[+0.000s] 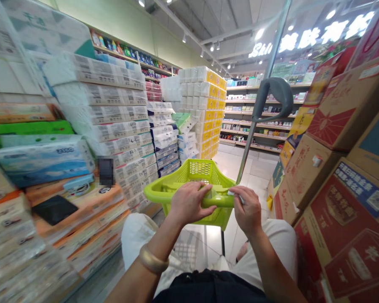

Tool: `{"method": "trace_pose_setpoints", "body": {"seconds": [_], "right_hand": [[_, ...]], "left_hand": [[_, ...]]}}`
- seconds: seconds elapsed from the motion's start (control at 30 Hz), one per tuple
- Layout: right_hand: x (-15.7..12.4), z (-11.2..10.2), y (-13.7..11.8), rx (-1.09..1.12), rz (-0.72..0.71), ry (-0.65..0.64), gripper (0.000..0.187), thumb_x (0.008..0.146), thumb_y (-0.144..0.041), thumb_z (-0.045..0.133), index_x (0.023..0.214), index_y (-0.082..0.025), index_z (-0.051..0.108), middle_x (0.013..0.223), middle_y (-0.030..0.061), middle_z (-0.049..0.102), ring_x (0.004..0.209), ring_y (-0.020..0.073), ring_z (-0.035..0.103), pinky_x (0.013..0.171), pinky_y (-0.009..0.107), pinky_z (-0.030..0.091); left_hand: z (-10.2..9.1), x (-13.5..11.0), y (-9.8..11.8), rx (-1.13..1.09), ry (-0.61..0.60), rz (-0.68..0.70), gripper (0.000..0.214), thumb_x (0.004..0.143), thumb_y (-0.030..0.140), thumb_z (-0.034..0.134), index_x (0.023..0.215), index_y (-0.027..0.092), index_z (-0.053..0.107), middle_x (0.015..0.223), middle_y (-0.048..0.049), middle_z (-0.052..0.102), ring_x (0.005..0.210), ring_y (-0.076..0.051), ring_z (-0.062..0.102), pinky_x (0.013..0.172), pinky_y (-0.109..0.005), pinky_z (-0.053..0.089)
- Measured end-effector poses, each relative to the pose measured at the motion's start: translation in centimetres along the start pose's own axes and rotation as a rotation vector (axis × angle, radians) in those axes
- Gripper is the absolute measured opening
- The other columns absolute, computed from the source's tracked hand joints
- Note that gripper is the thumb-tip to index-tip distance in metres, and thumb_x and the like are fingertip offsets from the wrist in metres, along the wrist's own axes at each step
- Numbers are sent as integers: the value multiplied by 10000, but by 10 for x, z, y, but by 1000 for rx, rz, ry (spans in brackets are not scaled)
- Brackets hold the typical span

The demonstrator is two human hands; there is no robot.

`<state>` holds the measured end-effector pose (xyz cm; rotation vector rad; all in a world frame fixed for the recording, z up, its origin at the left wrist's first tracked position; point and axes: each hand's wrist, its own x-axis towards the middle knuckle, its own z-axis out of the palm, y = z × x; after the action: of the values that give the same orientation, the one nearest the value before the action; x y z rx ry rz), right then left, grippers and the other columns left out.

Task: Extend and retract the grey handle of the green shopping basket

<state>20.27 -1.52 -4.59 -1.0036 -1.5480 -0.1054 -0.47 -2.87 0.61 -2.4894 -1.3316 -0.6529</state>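
In front of my knees stands a lime-green plastic shopping basket (205,167) with perforated walls. My left hand (189,203) grips the near green bar (219,202) of the basket, thumb and forefinger on either side of it. My right hand (248,208) is at the right end of that bar, its fingers pinching a small white piece (238,195) that looks like a wipe or tissue, pressed against the green plastic. Most of the white piece is hidden under my fingers. A metal pole with a grey loop handle (273,99) rises beside the basket's right side.
Tall stacks of wrapped tissue packs (113,105) line the left. A black tablet-like object (55,209) lies on orange packs (94,198). Stacked cardboard boxes (322,168) crowd the right. Behind are yellow-and-white paper packs (202,113) and stocked shelves (252,109).
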Motion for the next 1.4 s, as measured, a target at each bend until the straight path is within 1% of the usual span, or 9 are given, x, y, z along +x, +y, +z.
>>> {"method": "trace_pose_setpoints", "body": {"seconds": [0.23,0.4,0.47,0.67,0.8,0.97,1.2,1.3,1.4], "right_hand": [[3,-5,10,25,116,48,238,833,-190,470,868,-208,704,889,50,699,882,216,623,819,373,475],[0,-7,1,19,-26,-44,225,846,-169,486,865,-222,704,894,36,705,888,208,624,864,386,452],[0,-8,1,35,-42,-67,222,850,-170,489,869,-222,704,891,35,705,882,205,625,856,383,455],[0,-7,16,126,133,50,229,845,-203,476,881,-207,702,914,51,686,911,208,614,841,368,484],[-4,-4,13,113,132,78,230,841,-201,473,876,-207,700,932,54,681,937,212,612,875,380,477],[-6,0,6,86,74,69,228,836,-168,476,877,-211,696,916,51,679,932,214,602,874,385,468],[-8,5,0,56,27,43,223,838,-147,482,882,-215,690,895,41,679,900,213,604,845,385,462],[-10,7,-5,56,-6,16,217,855,-153,489,903,-221,690,910,40,682,910,211,605,843,381,463],[-12,8,-12,74,0,15,223,864,-150,484,910,-225,688,924,41,684,919,211,605,848,386,462]], "left_hand": [[0,-1,4,9,-2,4,550,777,548,615,1227,237,557,1138,-90,626,1011,-263,603,892,-410,478],[0,-3,5,3,10,6,551,771,550,624,1228,252,554,1120,-75,631,1020,-263,600,902,-409,474],[0,-4,5,-3,13,8,551,768,550,628,1228,256,553,1123,-71,633,1015,-260,600,902,-405,473],[0,-2,5,-7,10,7,557,761,545,630,1221,239,560,1130,-82,634,1019,-268,600,906,-419,475],[-1,-1,4,-21,2,15,569,763,557,610,1221,221,572,1139,-101,636,1014,-279,606,899,-434,481],[-4,0,-5,-67,3,38,511,816,537,560,1224,232,591,1146,-84,646,1009,-264,618,881,-410,484],[0,8,-29,-106,-16,81,429,903,486,462,1240,256,593,1182,-49,662,1032,-234,611,901,-385,464],[3,9,-36,-63,43,4,427,891,405,483,1284,255,559,1142,-49,677,1079,-245,581,988,-436,404],[5,7,-31,-59,159,-108,474,845,342,523,1307,237,532,1203,-78,629,1117,-265,544,1025,-477,359]]}}
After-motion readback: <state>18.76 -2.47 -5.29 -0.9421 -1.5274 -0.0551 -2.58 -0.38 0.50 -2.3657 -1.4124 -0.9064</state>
